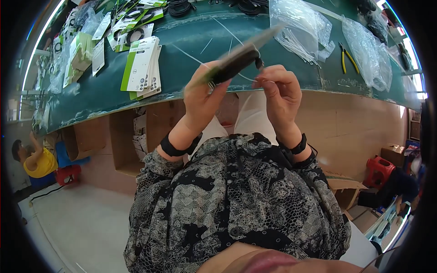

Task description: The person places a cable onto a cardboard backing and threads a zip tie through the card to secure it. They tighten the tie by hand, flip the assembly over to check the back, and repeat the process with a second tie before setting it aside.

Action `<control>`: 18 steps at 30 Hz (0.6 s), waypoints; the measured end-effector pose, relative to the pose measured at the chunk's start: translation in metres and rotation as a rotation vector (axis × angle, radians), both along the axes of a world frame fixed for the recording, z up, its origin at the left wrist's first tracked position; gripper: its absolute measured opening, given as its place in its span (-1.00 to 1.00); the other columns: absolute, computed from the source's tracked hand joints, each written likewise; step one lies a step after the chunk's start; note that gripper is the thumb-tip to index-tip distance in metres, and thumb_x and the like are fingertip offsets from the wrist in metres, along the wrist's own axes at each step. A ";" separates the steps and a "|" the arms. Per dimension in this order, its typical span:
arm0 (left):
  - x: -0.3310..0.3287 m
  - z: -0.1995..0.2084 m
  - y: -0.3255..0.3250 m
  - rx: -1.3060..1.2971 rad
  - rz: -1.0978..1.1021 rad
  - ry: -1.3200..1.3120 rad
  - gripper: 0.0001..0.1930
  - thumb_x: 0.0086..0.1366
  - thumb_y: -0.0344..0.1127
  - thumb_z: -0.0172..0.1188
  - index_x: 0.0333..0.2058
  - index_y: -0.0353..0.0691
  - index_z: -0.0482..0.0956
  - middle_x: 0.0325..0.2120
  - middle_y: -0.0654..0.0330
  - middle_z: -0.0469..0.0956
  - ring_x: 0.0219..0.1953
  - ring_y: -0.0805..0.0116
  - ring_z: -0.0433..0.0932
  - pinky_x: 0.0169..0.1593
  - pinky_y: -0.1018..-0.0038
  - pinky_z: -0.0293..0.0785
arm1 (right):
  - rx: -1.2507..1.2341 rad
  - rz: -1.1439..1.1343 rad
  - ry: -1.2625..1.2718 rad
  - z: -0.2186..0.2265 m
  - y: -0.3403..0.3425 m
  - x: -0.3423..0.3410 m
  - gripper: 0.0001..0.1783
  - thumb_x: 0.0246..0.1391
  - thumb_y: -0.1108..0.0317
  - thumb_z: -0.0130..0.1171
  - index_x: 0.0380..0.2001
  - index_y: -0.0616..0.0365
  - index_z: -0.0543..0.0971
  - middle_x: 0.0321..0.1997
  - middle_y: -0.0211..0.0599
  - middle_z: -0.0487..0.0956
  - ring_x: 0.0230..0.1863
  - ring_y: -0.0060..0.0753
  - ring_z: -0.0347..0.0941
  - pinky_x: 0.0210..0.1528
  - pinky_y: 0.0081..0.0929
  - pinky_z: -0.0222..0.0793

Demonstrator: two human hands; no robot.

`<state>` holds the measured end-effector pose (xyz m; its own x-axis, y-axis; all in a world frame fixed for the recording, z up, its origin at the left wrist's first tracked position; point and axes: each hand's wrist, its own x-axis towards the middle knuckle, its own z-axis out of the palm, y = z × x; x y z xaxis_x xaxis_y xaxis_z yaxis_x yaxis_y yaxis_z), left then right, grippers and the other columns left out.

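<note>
My left hand [200, 98] is closed round a tilted packaging card [264, 37] with a coiled black cable [236, 67] against it, held above the near edge of the table. The card is seen nearly edge-on and is blurred. A thin white cable tie [246, 78] runs from the cable to my right hand [283, 93], whose thumb and fingers pinch its end. Another white cable tie [191, 56] lies on the table beyond my left hand.
On the green table [182, 34], a stack of white-and-green cards [141, 66] lies left, with packaged cables behind. A bag of cable ties [296, 34], yellow-handled pliers [348, 59] and a clear plastic bag [371, 54] lie right. Cardboard boxes [125, 145] stand below. A person in yellow [38, 159] sits far left.
</note>
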<state>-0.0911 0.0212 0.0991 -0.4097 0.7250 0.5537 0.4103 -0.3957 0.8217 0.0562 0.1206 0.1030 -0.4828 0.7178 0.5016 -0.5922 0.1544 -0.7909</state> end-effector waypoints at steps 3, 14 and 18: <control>0.002 -0.007 0.003 -0.093 -0.078 -0.323 -0.75 0.23 -0.56 0.12 -0.10 -0.35 0.47 -0.16 0.11 0.54 -0.16 0.35 0.55 -0.17 0.48 0.52 | 0.133 -0.069 -0.113 0.006 -0.002 -0.007 -0.75 0.11 0.53 0.15 -0.13 0.23 0.41 -0.26 -0.33 0.50 -0.28 -0.56 0.44 -0.20 -0.56 0.43; 0.004 0.004 0.019 -0.002 -0.179 -0.729 -0.78 0.32 -0.45 0.06 -0.06 -0.32 0.40 -0.15 0.21 0.52 -0.16 0.46 0.51 -0.12 0.42 0.58 | 0.888 -0.581 -0.525 0.030 0.010 -0.025 -0.85 -0.15 0.63 0.24 -0.43 0.21 0.57 -0.47 -0.27 0.48 -0.50 -0.33 0.44 -0.48 -0.50 0.37; 0.004 0.001 0.020 -0.011 -0.170 -0.711 -0.78 0.32 -0.44 0.06 -0.07 -0.31 0.40 -0.15 0.22 0.52 -0.15 0.48 0.51 -0.12 0.42 0.59 | 0.919 -0.567 -0.566 0.030 0.012 -0.028 -0.84 -0.14 0.61 0.24 -0.41 0.20 0.56 -0.48 -0.27 0.47 -0.51 -0.28 0.43 -0.49 -0.47 0.36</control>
<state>-0.0870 0.0416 0.1001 -0.5491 0.8144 0.1880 -0.2899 -0.3966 0.8710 0.0287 0.1328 0.1331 -0.5310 0.3864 0.7541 0.1339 0.9171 -0.3756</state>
